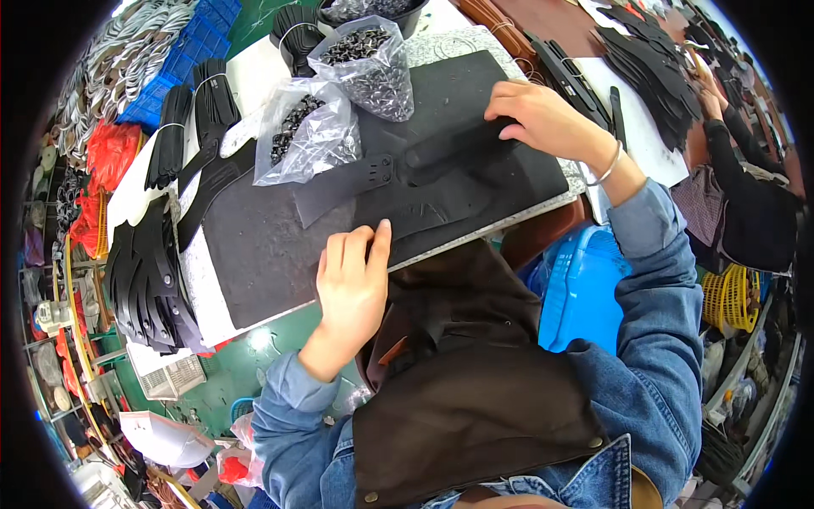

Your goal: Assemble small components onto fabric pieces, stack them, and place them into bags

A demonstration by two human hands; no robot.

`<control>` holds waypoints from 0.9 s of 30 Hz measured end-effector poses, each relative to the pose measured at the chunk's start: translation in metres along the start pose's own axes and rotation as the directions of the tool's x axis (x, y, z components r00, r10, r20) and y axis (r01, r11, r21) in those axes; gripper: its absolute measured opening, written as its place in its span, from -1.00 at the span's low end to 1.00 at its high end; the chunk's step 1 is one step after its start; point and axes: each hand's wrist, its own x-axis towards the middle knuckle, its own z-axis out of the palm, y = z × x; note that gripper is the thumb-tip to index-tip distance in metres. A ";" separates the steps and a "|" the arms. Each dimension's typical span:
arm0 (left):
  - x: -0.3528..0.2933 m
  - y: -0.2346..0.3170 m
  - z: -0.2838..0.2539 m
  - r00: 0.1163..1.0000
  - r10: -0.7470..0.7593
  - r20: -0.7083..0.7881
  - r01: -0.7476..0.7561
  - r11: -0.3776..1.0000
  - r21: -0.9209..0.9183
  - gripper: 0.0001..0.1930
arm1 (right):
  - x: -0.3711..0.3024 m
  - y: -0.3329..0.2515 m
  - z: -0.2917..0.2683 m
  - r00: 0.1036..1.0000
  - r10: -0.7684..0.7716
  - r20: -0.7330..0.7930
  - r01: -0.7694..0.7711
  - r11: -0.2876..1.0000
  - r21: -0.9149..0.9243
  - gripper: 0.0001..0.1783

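Note:
My right hand [543, 120] pinches the far right end of a dark strap [449, 146] between thumb and fingers, above the black mat [263, 267]. This strap reaches left toward a row of small holes in a wider black piece [339, 184]. Another broad black strip [432, 208] lies flat nearer to me. My left hand [352, 276] is at the mat's near edge, fingers stretched out, a fingertip touching that strip's near side. Just beyond the pieces stand two clear plastic bags, one of silvery rivets [369, 72], the other of black rivets [297, 127].
Bundled black straps [216, 93] and a fanned pile of straps [148, 280] lie on the left. More strips [649, 76] lie on the right, near another person's hands [710, 89]. A blue plastic container [585, 288] stands below the table's right side.

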 end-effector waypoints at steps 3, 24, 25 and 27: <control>-0.001 0.009 -0.006 0.998 -0.047 0.044 0.050 0.996 -0.071 -0.51 | -0.003 -0.008 -0.001 0.998 0.042 -0.045 -0.044 0.998 -0.045 -0.75; -0.059 -0.032 -0.019 0.984 -0.044 -0.172 0.023 0.992 -0.121 -0.53 | 0.065 -0.107 0.026 0.951 -0.296 0.090 0.169 0.740 0.652 -0.86; -0.058 -0.035 -0.019 0.985 -0.024 -0.170 0.010 0.997 -0.082 -0.51 | 0.072 -0.105 0.029 0.946 -0.322 0.026 0.252 0.786 0.564 -0.85; -0.058 -0.035 -0.021 0.986 -0.012 -0.164 0.007 0.999 -0.035 -0.52 | 0.086 -0.095 0.023 0.934 -0.336 -0.124 0.357 0.898 0.257 -0.83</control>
